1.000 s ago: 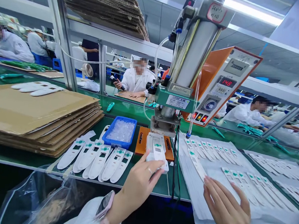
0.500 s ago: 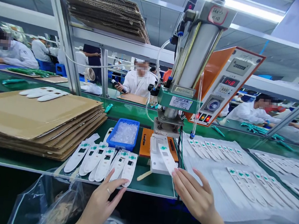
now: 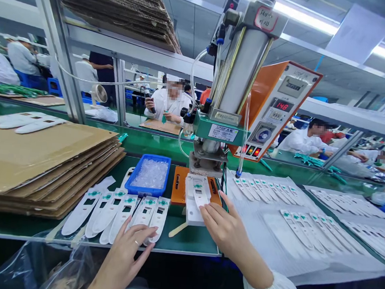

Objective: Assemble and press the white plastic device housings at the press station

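Fingers of my right hand [image 3: 224, 226] are closed on the lower end of a white plastic casing [image 3: 198, 196], which lies on the white fixture [image 3: 195, 216] under the press head [image 3: 208, 159]. The casing has a square window and a green mark near its top. At the bench's front edge, my left hand [image 3: 127, 249] has its fingertips on the lower end of another white casing [image 3: 159, 213], the rightmost of an overlapping row. Its thumb is under that end. Beside them in the row lie several similar casings [image 3: 84, 209] with green marks.
A blue tray [image 3: 127, 187] of small clear pieces stands behind the row. Stacked cardboard [image 3: 39, 158] fills the left. More casings [image 3: 306, 231] lie on white sheeting at right. A wooden stick [image 3: 178, 229] lies before the fixture. Co-workers [image 3: 169, 99] sit beyond the bench.
My right hand has moved the casing from a tilted position over the fixture down onto it. My left hand stays at the rightmost casing of the row. The camera view has shifted slightly.
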`<state>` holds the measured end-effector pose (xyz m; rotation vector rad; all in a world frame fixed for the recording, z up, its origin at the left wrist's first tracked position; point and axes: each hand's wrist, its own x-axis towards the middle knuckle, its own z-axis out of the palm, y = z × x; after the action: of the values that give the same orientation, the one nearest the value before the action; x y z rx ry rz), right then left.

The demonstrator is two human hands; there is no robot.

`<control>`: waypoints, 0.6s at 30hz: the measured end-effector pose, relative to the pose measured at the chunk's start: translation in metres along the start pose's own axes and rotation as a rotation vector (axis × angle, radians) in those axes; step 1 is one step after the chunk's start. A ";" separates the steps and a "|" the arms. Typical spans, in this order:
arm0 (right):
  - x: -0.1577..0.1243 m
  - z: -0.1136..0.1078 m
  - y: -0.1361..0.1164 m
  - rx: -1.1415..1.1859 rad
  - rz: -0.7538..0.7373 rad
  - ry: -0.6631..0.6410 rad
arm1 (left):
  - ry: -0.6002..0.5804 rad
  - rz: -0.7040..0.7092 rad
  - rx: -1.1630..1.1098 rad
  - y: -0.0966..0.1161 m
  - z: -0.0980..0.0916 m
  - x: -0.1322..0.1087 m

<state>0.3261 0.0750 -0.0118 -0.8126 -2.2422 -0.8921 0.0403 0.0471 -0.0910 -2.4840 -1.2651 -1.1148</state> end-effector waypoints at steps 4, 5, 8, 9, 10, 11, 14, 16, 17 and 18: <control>0.004 0.005 0.002 0.059 0.076 -0.041 | -0.010 0.012 0.042 -0.003 0.006 -0.005; 0.005 0.006 0.002 0.085 0.094 -0.054 | -0.017 0.013 0.052 -0.004 0.008 -0.006; 0.004 0.003 0.002 0.180 0.154 -0.081 | -0.037 0.019 0.083 -0.006 0.011 -0.009; 0.003 0.002 0.001 0.208 0.169 -0.084 | -0.044 0.023 0.094 -0.006 0.012 -0.010; 0.001 0.000 0.000 0.231 0.180 -0.082 | -0.047 0.025 0.105 -0.006 0.011 -0.010; -0.001 -0.003 -0.001 0.249 0.189 -0.072 | -0.047 0.031 0.115 -0.006 0.010 -0.009; -0.014 -0.011 -0.003 0.259 0.230 0.002 | -0.021 0.051 0.122 -0.001 0.005 -0.004; -0.026 -0.016 -0.001 0.237 0.273 0.026 | 0.023 0.048 0.100 0.005 0.000 0.002; -0.033 -0.019 0.000 0.223 0.294 0.026 | 0.049 0.042 0.081 0.008 -0.001 0.006; -0.041 -0.021 0.002 0.209 0.311 0.019 | 0.076 0.034 0.058 0.011 -0.003 0.010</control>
<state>0.3596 0.0478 -0.0268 -1.0115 -2.0736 -0.5083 0.0510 0.0455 -0.0799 -2.3886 -1.2125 -1.1364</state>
